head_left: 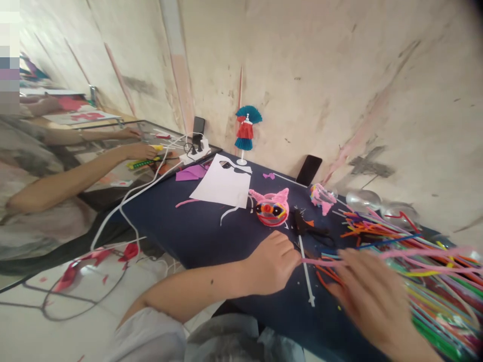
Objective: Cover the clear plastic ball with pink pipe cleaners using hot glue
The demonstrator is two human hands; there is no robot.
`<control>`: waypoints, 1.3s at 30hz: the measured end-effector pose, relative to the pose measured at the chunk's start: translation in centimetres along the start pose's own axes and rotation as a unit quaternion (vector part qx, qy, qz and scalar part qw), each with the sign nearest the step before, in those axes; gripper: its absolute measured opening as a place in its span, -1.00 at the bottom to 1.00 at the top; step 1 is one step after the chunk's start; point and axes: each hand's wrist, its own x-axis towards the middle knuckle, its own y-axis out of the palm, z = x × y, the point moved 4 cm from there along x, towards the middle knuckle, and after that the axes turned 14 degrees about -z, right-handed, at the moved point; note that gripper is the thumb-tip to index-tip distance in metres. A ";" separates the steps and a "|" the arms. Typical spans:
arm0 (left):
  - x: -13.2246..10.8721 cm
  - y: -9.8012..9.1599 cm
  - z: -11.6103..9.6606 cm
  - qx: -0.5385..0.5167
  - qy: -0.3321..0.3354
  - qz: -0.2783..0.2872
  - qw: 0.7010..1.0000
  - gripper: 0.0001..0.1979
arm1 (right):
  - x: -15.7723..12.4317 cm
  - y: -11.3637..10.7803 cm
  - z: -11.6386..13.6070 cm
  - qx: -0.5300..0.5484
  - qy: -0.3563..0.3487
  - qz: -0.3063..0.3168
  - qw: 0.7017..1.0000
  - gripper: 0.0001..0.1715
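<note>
My left hand [272, 264] rests on the dark blue table [211, 231], fingers pinched shut on the end of a pink pipe cleaner [320, 261]. That pink strand runs right toward my right hand [372, 291], which is blurred by motion over a pile of coloured pipe cleaners [426, 261]; its fingers look spread. A white stick [307, 276] lies between the hands. Just beyond my left hand sits a pink cat-eared headband piece with red and black trim [271, 207], and black scissors [305, 226] lie beside it.
A white paper sheet [224, 187], purple paper [190, 172], a small red-and-teal dress figure on a stand [245, 131], a propped phone [308, 170] and a power strip with cables [194, 153] lie farther back. Another person's arms [75, 176] work at the left table.
</note>
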 end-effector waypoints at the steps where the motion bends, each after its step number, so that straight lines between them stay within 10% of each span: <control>1: 0.0 -0.1 -0.2 -0.010 -0.003 -0.002 1.000 -0.78 | 0.7 0.8 1.6 -0.038 -0.031 -0.019 0.999 -0.56; 14: -2.9 -2.2 0.2 -0.032 0.009 0.050 0.998 -0.70 | 2.1 3.2 4.1 0.034 -0.077 0.049 0.995 -0.71; 31: -4.8 -5.4 6.1 -0.036 -0.075 0.036 0.996 -0.77 | -3.2 -1.6 -3.7 -0.054 0.061 0.068 0.994 -0.83; 39: -4.3 -5.2 6.3 -0.075 -0.071 0.118 0.988 -0.73 | -6.3 -2.3 -4.2 0.026 0.182 0.035 0.982 -0.76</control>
